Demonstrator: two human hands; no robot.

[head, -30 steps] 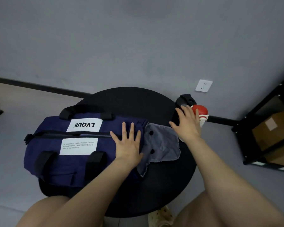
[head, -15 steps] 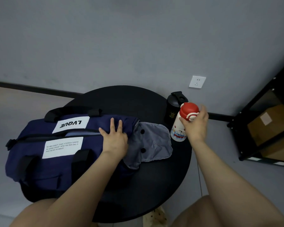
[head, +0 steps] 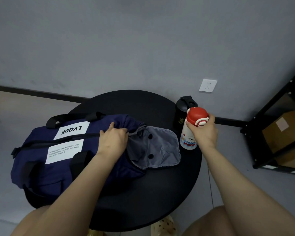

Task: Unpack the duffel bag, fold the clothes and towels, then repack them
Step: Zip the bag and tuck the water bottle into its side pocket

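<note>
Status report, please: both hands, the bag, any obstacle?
Left hand grips duffel bag fabric at its open end. Right hand holds red-capped bottle. Bag zipped. Black bottle beside.

Both forearms (head: 242, 176) are bare, with no sleeves showing, and the two hands (head: 113, 142) are bare as well. Bare knees (head: 216, 220) show at the bottom edge. Below them sits a pale slipper (head: 163, 226) with dark spots.

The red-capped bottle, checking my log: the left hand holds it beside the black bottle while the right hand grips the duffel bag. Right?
Hands are swapped. The head view shows the right hand holding the red-capped bottle beside the black bottle, and the left hand gripping the duffel bag.
</note>
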